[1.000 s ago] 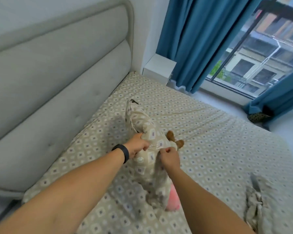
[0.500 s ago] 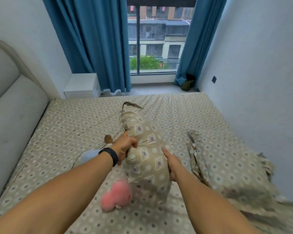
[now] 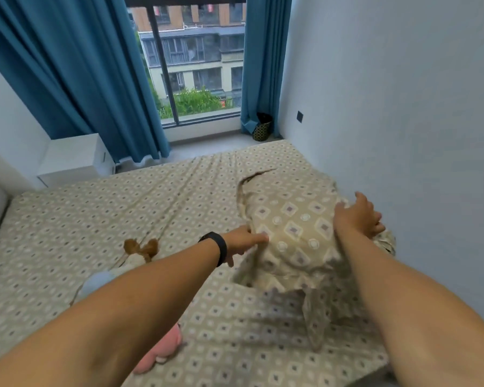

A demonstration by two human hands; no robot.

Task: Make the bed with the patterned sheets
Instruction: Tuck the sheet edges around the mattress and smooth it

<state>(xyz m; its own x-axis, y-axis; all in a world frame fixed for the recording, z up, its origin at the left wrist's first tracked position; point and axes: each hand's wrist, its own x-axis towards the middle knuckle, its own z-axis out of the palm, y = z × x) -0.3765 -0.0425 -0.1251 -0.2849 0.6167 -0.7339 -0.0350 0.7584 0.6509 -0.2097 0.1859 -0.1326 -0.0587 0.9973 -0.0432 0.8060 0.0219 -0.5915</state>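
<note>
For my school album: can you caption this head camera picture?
Both hands, left hand and right hand, move a patterned pillow across the bed.

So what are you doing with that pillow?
A person is making a bed. Both hands are on a patterned pillow near the wall side of the bed: the left hand touches its near edge with straight fingers, and the right hand rests over its far side. The patterned sheet already covers the mattress. A plush toy with brown ears and something pink lie beside the left arm.
</note>
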